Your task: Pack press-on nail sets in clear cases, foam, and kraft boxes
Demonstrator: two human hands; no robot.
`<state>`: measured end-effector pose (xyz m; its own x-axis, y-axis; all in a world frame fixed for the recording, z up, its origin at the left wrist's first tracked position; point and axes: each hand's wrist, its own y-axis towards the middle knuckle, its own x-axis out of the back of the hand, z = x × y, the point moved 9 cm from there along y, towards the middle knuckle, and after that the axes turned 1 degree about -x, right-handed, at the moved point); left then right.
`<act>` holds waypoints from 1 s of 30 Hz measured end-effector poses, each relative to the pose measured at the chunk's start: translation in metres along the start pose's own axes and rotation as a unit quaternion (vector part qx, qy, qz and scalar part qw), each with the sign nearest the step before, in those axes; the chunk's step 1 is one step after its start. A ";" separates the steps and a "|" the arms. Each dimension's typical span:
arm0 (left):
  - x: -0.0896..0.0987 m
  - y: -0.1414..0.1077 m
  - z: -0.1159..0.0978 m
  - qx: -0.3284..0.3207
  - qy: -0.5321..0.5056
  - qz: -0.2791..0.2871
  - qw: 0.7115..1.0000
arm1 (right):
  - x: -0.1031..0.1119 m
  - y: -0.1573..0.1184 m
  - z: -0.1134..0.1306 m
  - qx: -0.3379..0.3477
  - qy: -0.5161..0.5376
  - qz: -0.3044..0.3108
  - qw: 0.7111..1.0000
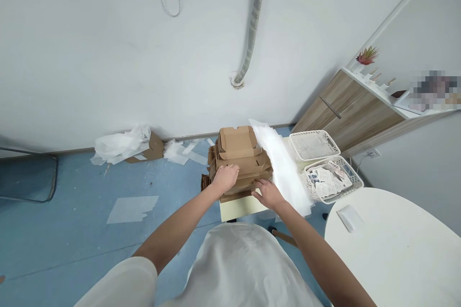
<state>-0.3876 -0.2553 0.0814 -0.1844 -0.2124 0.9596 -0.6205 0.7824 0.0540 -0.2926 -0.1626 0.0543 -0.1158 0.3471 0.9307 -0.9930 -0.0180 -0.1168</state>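
A stack of flattened brown cardboard boxes [237, 143] lies on a small pale yellow table [240, 209] in front of me. My left hand [226, 178] is on the near left part of an upper cardboard box [248, 165], its fingers bent and closed against it. At the near right edge of the same box is my right hand [268, 193], its fingers and thumb around the edge. The fingertips of both hands are partly hidden against the cardboard.
White foam sheets [284, 168] lie right of the boxes. Beyond them are two white baskets [333, 200], one with printed papers. A round white table [396, 244] stands at the right, a wooden cabinet [356, 100] behind. Plastic wrapping [124, 145] lies on the blue floor.
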 end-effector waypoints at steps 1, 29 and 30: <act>0.008 0.000 0.001 0.008 -0.009 -0.029 1.000 | -0.005 -0.001 -0.005 -0.010 0.031 0.008 0.999; 0.033 -0.013 -0.062 0.091 -0.235 -0.176 0.951 | 0.160 -0.147 -0.105 -0.355 0.152 -0.383 0.839; 0.025 -0.008 -0.071 0.090 -0.281 -0.163 0.941 | 0.163 -0.170 -0.109 -0.364 0.148 -0.404 0.826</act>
<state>-0.3333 -0.2255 0.1250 -0.3053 -0.7400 0.5994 -0.8236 0.5211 0.2238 -0.1402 -0.0011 0.1883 0.6954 0.1850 0.6944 -0.4526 0.8633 0.2233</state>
